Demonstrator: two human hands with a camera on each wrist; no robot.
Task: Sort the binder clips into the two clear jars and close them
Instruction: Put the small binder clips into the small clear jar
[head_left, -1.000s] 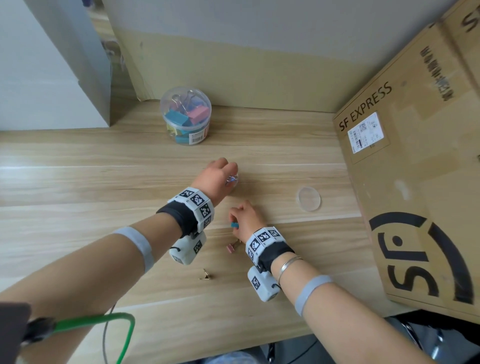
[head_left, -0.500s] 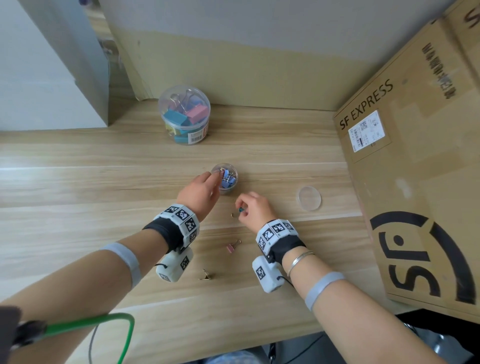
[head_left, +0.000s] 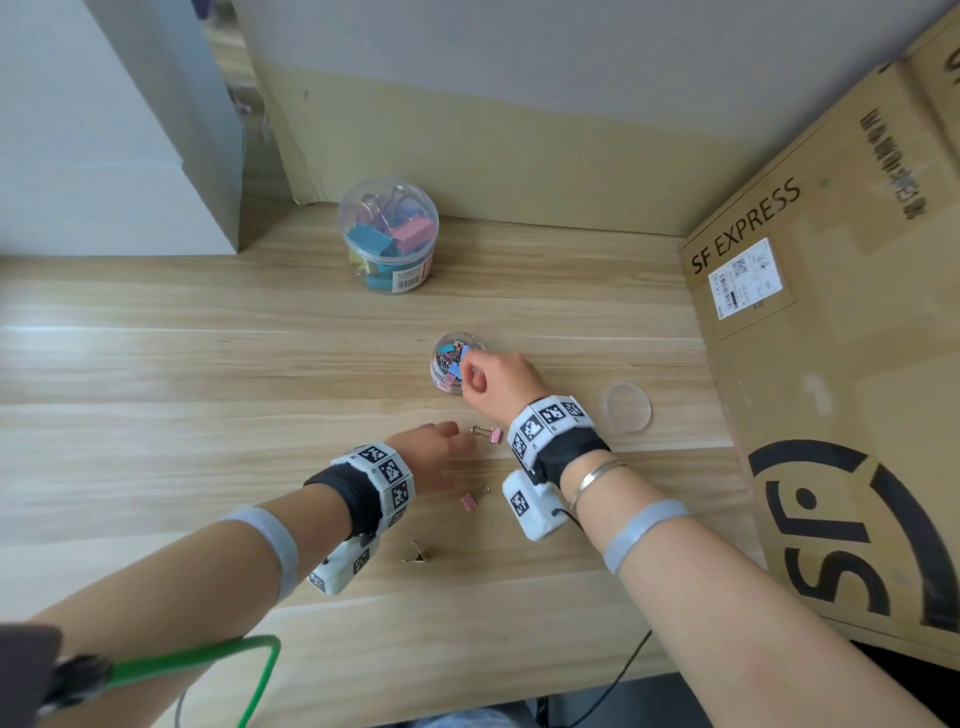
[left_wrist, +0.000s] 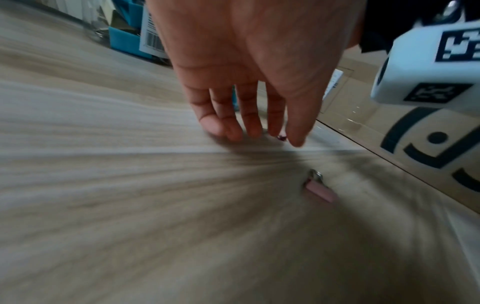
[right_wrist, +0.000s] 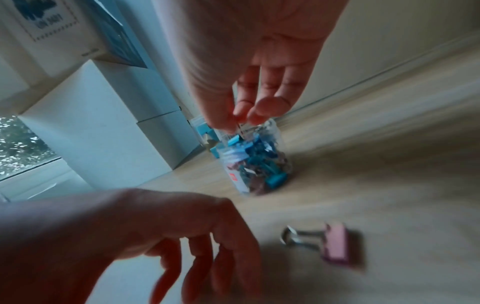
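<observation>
The small clear jar stands open mid-table, holding several small clips. My right hand pinches a blue binder clip by its wire handle just over the jar's mouth. My left hand hovers low over the table with relaxed fingers, empty, just left of a pink clip. A second pink clip and a bare metal clip lie nearer me. The large jar, lidded and holding big clips, stands at the back.
The small jar's clear lid lies flat to the right of my right wrist. A big SF Express cardboard box walls off the right side. White boxes stand at the back left. A green cable hangs by my left arm.
My right hand picked the blue clip off the table and carried it up over the small jar. My left hand let go of the jar and drew back towards the pink clip.
</observation>
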